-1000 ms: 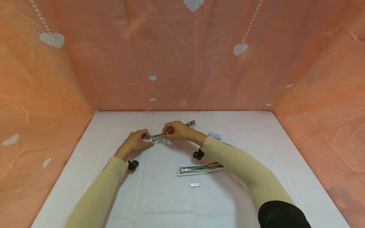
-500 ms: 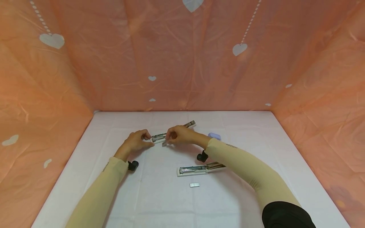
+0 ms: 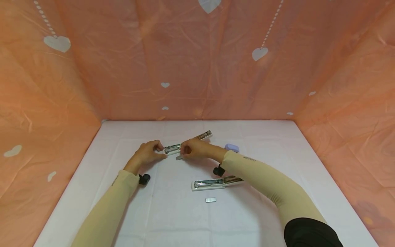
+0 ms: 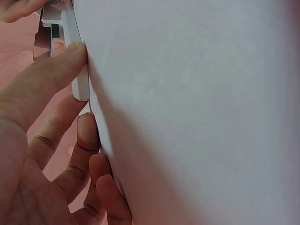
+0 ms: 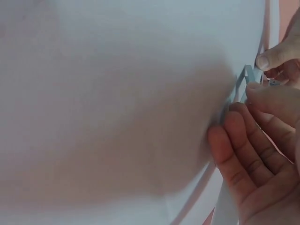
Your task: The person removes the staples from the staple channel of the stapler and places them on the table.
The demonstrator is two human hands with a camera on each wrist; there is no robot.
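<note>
Orange sheeting with white hearts walls in a white-covered desk on three sides. Far stapler lies opened out flat near desk centre, long axis running roughly 8 to 2 o'clock, rail up. Left hand pinches its 8 o'clock end; the left wrist view shows the thumb pressed on the white plastic edge with the other fingers curled against the desk, which reads to me as anchoring the body so it can't slide or tip. Right hand sits over the middle of the rail, fingertips closed on a small grey strip, probably a block of staples, that pokes out at the hand's 8 o'clock side just beside the stapler; the right wrist view shows curled fingers near the metal but is too blurred to tell how the strip is gripped. One hand fixing, one feeding looks like the reason for the split. Second stapler, also opened flat, lies at 6 o'clock from the right hand, well apart, with a loose staple strip just nearer the person. Small lilac object rests at 3 o'clock from the right hand, partly behind the sleeve.
</note>
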